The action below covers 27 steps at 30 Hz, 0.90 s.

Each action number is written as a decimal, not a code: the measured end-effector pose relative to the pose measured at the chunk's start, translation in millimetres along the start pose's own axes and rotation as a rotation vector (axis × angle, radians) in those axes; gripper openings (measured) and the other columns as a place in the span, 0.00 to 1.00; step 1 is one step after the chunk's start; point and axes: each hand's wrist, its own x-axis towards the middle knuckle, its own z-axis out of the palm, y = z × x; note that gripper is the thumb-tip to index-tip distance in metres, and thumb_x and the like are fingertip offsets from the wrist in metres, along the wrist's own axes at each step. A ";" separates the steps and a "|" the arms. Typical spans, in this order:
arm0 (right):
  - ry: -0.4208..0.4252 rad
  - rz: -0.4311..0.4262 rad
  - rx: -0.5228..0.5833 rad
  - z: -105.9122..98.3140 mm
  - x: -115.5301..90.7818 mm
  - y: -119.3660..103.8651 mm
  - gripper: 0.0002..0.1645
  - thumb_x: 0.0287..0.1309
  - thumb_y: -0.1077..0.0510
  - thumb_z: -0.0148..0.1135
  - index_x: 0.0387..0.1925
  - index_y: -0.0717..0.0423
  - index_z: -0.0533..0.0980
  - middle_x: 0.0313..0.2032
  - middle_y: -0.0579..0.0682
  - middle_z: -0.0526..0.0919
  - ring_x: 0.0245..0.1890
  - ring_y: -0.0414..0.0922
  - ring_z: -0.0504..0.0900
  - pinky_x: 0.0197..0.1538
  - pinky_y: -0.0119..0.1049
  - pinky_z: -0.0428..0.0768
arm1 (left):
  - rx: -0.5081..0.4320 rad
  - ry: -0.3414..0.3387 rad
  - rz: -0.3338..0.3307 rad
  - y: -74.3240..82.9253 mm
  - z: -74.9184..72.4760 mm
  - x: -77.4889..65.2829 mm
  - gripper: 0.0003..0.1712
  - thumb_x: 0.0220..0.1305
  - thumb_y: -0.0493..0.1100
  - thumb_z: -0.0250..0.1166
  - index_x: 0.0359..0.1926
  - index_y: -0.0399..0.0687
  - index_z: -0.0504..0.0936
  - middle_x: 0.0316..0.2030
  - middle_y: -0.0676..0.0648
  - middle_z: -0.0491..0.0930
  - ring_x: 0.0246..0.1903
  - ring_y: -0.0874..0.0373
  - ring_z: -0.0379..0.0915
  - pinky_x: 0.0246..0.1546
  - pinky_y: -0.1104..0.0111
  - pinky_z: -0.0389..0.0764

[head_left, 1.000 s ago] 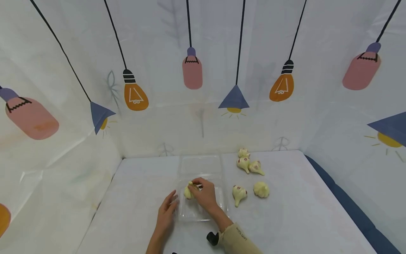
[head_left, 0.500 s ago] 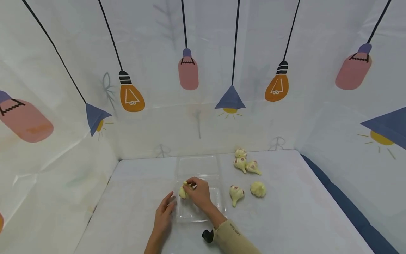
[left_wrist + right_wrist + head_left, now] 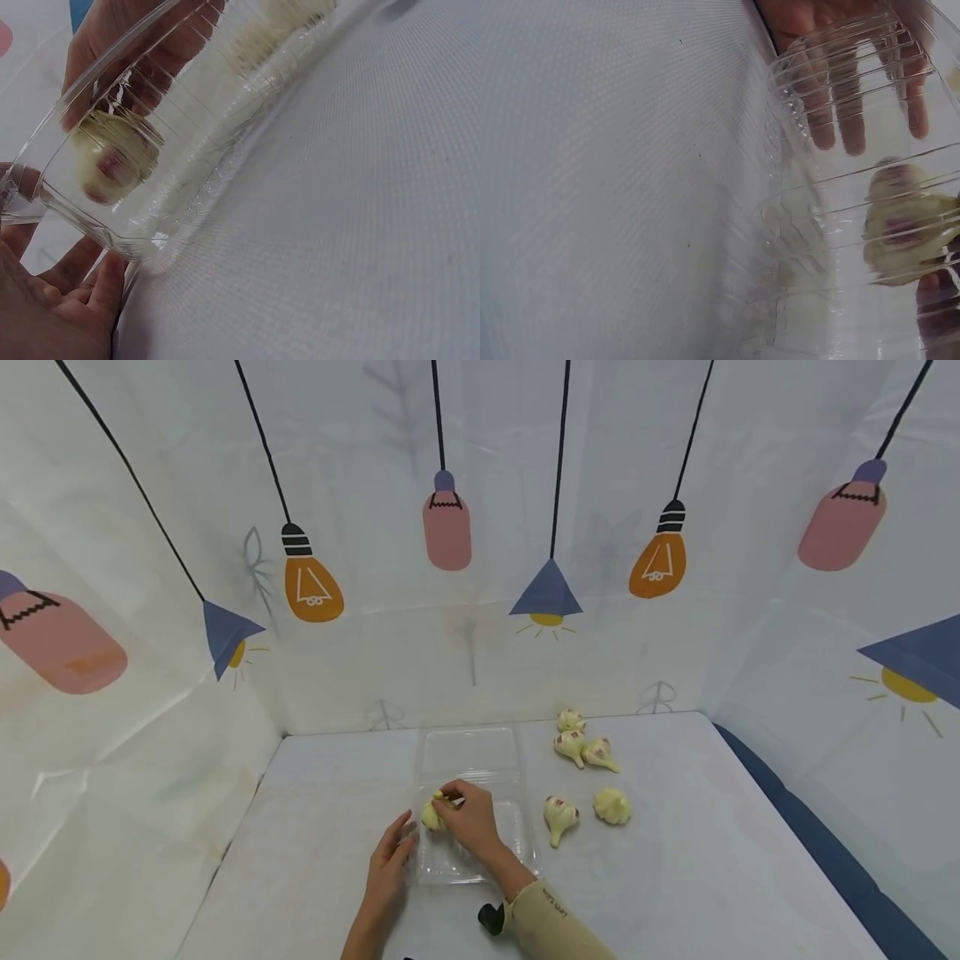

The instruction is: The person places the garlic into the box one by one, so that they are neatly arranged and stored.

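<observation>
My right hand [image 3: 472, 818] pinches a garlic bulb [image 3: 431, 817] by its stem, low inside the left part of a clear plastic clamshell box [image 3: 487, 878]. Through the box wall in the left wrist view, the purple-marked bulb [image 3: 112, 161] sits under the right fingers. The right wrist view also shows this bulb [image 3: 900, 232] through the ribbed wall. My left hand [image 3: 388, 860] stands at the box's left side, fingers extended and close to the wall. Its straight fingers [image 3: 847, 105] show through the plastic in the right wrist view.
The box's lid [image 3: 471, 752] lies folded back behind it. To the right are two garlic bulbs, one purple-marked [image 3: 560, 818] and one pale [image 3: 612, 807]. Three more garlic bulbs [image 3: 570, 745] cluster near the table's back edge. A patterned curtain [image 3: 360, 668] hangs behind the white table [image 3: 697, 860].
My right hand has shifted slightly left with the garlic bulb, toward the box's left wall. The head view has also moved a little. The left hand keeps its place beside the box.
</observation>
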 end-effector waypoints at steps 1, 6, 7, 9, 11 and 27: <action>0.001 -0.001 0.000 0.1 0.1 -0.1 0.07 0.48 0.63 0.74 0.31 0.56 0.83 0.30 0.45 0.85 0.31 0.39 0.82 0.32 0.30 0.79 | -0.006 -0.003 0.003 0.3 -0.2 0.2 0.24 0.73 0.38 0.53 0.68 0.42 0.67 0.59 0.34 0.73 0.58 0.41 0.69 0.48 0.69 0.73; 0.000 0.006 0.010 0.2 0.0 -1.4 0.07 0.47 0.64 0.74 0.30 0.57 0.83 0.29 0.46 0.85 0.31 0.41 0.82 0.32 0.31 0.79 | -0.017 -0.017 -0.008 2.4 -0.2 0.8 0.24 0.73 0.37 0.52 0.69 0.42 0.66 0.60 0.34 0.72 0.58 0.41 0.69 0.49 0.69 0.72; -0.002 0.010 0.016 0.2 -0.1 -1.5 0.07 0.47 0.64 0.74 0.30 0.57 0.83 0.29 0.46 0.85 0.32 0.42 0.82 0.32 0.31 0.79 | -0.020 -0.018 -0.016 3.6 -0.2 0.7 0.25 0.73 0.37 0.52 0.69 0.43 0.66 0.60 0.34 0.72 0.58 0.41 0.69 0.50 0.68 0.72; -0.006 0.016 0.026 0.7 -0.3 -0.7 0.07 0.48 0.64 0.74 0.30 0.56 0.83 0.30 0.46 0.85 0.32 0.42 0.83 0.33 0.31 0.79 | -0.024 -0.020 -0.031 5.0 -0.4 0.6 0.25 0.74 0.38 0.52 0.69 0.44 0.66 0.61 0.34 0.71 0.59 0.41 0.68 0.50 0.68 0.71; -0.011 0.021 0.035 1.1 -0.7 0.3 0.07 0.48 0.64 0.74 0.30 0.56 0.83 0.30 0.46 0.85 0.32 0.42 0.83 0.33 0.31 0.79 | -0.023 -0.030 -0.027 5.4 -0.7 0.2 0.25 0.74 0.38 0.52 0.70 0.43 0.65 0.61 0.34 0.70 0.60 0.41 0.67 0.50 0.68 0.71; -0.036 -0.002 0.073 3.1 -2.5 1.1 0.06 0.49 0.64 0.73 0.31 0.59 0.83 0.30 0.48 0.86 0.33 0.43 0.83 0.35 0.33 0.81 | -0.052 -0.048 -0.018 1.6 -2.2 -1.1 0.26 0.74 0.39 0.52 0.70 0.41 0.63 0.61 0.33 0.70 0.61 0.41 0.67 0.49 0.72 0.71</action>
